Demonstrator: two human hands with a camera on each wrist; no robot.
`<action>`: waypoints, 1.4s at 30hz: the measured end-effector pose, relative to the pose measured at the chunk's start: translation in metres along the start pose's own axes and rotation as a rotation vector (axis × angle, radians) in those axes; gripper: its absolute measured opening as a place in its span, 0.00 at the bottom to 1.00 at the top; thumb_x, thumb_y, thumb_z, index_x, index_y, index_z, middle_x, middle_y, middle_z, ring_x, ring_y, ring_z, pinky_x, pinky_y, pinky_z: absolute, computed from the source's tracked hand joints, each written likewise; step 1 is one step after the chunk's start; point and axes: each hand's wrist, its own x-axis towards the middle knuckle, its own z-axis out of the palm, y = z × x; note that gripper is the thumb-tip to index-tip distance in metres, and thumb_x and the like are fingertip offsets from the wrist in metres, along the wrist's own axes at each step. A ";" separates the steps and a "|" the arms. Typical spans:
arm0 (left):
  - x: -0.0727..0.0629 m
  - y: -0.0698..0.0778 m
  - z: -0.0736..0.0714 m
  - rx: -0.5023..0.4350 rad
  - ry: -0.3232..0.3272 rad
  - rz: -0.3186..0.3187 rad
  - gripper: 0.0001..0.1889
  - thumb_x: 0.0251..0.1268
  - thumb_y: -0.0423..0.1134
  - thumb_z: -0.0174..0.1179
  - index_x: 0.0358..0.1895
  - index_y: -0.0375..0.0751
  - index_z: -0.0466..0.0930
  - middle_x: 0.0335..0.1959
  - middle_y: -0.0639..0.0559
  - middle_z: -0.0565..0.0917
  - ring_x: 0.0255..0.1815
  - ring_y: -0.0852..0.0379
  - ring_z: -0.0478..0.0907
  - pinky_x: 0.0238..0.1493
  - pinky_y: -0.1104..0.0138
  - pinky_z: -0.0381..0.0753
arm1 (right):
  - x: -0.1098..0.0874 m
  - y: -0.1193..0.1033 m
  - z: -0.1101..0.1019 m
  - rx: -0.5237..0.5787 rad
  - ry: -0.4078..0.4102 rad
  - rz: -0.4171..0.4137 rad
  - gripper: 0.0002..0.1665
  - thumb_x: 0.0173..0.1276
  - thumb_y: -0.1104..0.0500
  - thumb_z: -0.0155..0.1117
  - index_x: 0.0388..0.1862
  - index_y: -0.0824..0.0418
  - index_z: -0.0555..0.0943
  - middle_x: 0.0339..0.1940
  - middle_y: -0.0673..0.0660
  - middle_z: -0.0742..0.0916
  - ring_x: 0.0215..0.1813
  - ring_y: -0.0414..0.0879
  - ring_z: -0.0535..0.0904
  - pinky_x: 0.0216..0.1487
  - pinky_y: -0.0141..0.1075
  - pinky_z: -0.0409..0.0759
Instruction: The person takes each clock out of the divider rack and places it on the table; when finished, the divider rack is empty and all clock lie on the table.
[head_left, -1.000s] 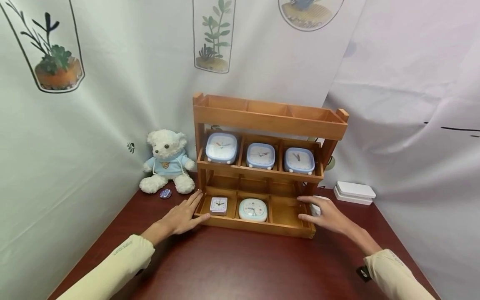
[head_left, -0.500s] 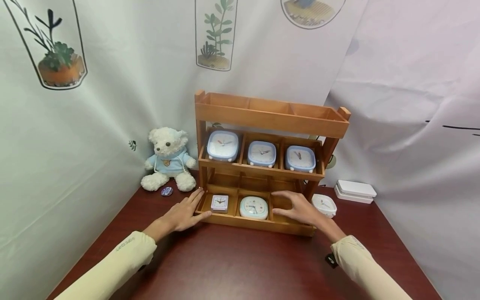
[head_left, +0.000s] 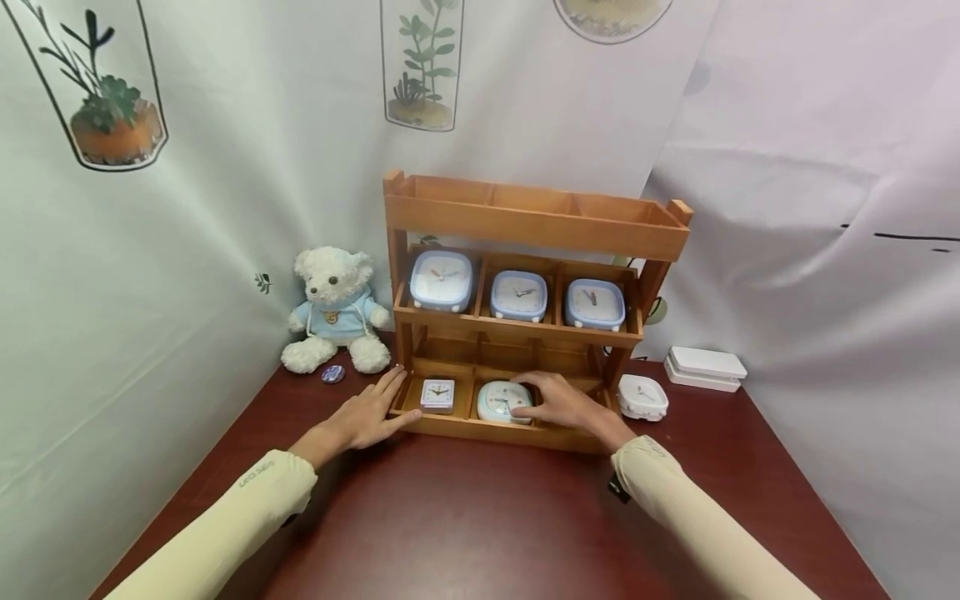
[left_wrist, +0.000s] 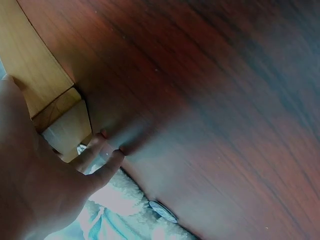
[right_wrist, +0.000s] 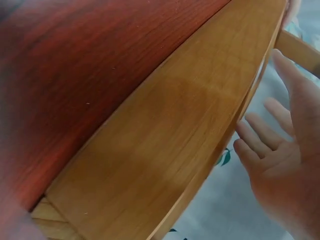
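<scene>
A wooden three-tier rack [head_left: 536, 218] holds several desk clocks in its compartments. My left hand [head_left: 362, 417] lies against the rack's lower left corner, fingers extended along the side and thumb at the front rail, near a small square lilac clock [head_left: 437, 392]. My right hand [head_left: 562, 403] reaches over the bottom tier to a rounded mint-green clock [head_left: 495, 402] in the middle compartment, thumb over its face and fingers at its upper right edge. In the right wrist view the right hand's fingers [right_wrist: 255, 135] are spread loosely behind the front rail [right_wrist: 165, 125].
Three blue clocks [head_left: 519, 295] sit in the middle tier. A white clock [head_left: 642, 397] and a white box [head_left: 705, 368] are right of the rack. A teddy bear [head_left: 333, 308] sits at left, behind a small round blue-patterned disc [head_left: 333, 374]. Curtains surround the dark red table [head_left: 450, 517].
My right hand has moved left from the rack's right end, across the right compartment, to the mint-green clock, uncovering the white clock. My left hand has stayed at the left corner.
</scene>
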 end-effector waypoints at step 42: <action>-0.005 0.003 -0.001 0.005 -0.028 -0.016 0.50 0.75 0.71 0.48 0.84 0.35 0.50 0.85 0.38 0.50 0.78 0.28 0.60 0.66 0.36 0.69 | 0.021 -0.002 0.015 -0.098 0.023 -0.076 0.42 0.55 0.43 0.85 0.67 0.56 0.83 0.59 0.57 0.86 0.61 0.54 0.81 0.58 0.48 0.80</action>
